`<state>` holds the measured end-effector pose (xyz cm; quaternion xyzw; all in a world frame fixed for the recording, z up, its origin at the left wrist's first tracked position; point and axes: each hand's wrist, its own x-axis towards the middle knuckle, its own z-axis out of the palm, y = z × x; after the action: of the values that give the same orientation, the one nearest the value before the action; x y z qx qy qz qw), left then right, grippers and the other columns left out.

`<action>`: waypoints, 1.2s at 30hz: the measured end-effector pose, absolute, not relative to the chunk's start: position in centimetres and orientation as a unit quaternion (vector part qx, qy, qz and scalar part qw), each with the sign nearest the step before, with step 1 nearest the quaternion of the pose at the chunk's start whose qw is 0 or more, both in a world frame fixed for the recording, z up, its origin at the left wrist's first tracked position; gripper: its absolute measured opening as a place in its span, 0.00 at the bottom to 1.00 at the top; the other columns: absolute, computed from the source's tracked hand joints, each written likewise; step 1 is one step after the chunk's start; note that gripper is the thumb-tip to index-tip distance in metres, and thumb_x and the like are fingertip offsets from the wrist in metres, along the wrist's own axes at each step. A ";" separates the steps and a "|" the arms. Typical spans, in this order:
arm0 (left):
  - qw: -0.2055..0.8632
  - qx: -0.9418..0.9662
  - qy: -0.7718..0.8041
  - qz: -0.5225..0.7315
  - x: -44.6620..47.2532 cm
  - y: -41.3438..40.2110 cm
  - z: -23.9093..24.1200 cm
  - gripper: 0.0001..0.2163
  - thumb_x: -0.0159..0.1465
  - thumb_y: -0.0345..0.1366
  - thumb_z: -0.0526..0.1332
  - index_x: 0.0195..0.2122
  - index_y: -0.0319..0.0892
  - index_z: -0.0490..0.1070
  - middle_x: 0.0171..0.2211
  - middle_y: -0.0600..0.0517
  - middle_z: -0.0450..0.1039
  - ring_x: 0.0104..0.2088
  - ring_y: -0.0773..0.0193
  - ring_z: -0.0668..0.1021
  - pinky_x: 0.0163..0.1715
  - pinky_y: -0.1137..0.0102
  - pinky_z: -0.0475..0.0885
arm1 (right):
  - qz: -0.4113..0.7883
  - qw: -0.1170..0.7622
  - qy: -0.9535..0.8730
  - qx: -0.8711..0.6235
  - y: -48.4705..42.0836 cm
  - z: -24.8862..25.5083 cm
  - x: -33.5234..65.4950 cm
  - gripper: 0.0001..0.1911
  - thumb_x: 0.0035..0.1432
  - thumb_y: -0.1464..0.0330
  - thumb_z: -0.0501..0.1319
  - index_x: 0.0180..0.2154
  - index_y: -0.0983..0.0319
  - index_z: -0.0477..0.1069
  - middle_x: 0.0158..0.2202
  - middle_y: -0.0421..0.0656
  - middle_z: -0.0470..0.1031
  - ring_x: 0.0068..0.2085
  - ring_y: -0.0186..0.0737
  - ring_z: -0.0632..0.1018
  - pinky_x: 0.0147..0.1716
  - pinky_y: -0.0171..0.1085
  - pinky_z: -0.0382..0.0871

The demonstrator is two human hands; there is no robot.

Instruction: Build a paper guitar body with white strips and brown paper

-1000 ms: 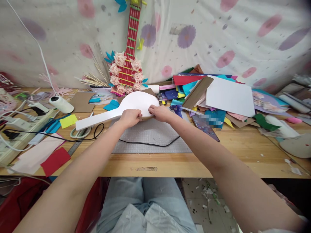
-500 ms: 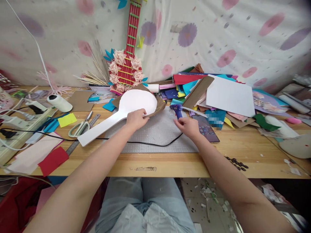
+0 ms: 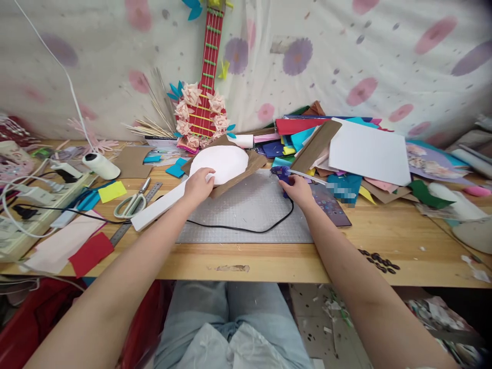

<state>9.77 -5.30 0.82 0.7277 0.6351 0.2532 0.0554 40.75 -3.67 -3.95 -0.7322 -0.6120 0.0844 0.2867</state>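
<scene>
plainly, glue gun (image 3: 283,175) held; patch (image 3: 341,193) pixelated

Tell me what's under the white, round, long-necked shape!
A brown, cardboard-like sheet pokes out around the white shape; what lies beneath the middle is covered.

Passable over the cutting mat (image 3: 246,205) between left hand (image 3: 200,185) and right hand (image 3: 300,190), crossed nearer by a black cord (image 3: 261,232); blocked leftward by the white paddle-shaped piece (image 3: 223,161), rightward by glue gun (image 3: 282,175) and phone (image 3: 332,207).
</scene>
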 end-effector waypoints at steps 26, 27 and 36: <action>0.040 0.681 0.731 -0.009 4.5 -7.4 2.8 0.28 0.48 0.60 0.58 0.42 0.45 0.70 0.43 0.44 0.75 0.42 0.48 0.76 0.34 0.65 0.68 | 0.273 0.326 -0.762 -0.488 -6.9 0.8 32.4 0.20 0.52 0.55 0.59 0.42 0.60 0.71 0.30 0.40 0.75 0.30 0.37 0.74 0.29 0.35 0.67; 0.034 0.679 0.733 -0.011 4.9 -7.5 3.0 0.29 0.47 0.61 0.58 0.42 0.44 0.70 0.43 0.43 0.75 0.42 0.47 0.76 0.34 0.65 0.68 | 0.260 0.323 -0.766 -0.491 -6.9 0.7 32.2 0.20 0.52 0.55 0.59 0.42 0.60 0.72 0.31 0.40 0.76 0.31 0.38 0.74 0.30 0.35 0.67; 0.037 0.682 0.730 -0.034 7.4 -8.2 4.3 0.32 0.47 0.63 0.57 0.45 0.43 0.69 0.44 0.42 0.75 0.43 0.46 0.76 0.35 0.64 0.68 | 0.235 0.290 -0.789 -0.488 -6.9 0.3 32.3 0.20 0.55 0.56 0.58 0.47 0.58 0.71 0.40 0.41 0.77 0.39 0.40 0.75 0.39 0.38 0.67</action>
<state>7.44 -8.24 4.26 0.6817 0.7298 -0.0341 0.0374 32.31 -6.86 0.34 -0.4881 -0.7889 0.2352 0.2898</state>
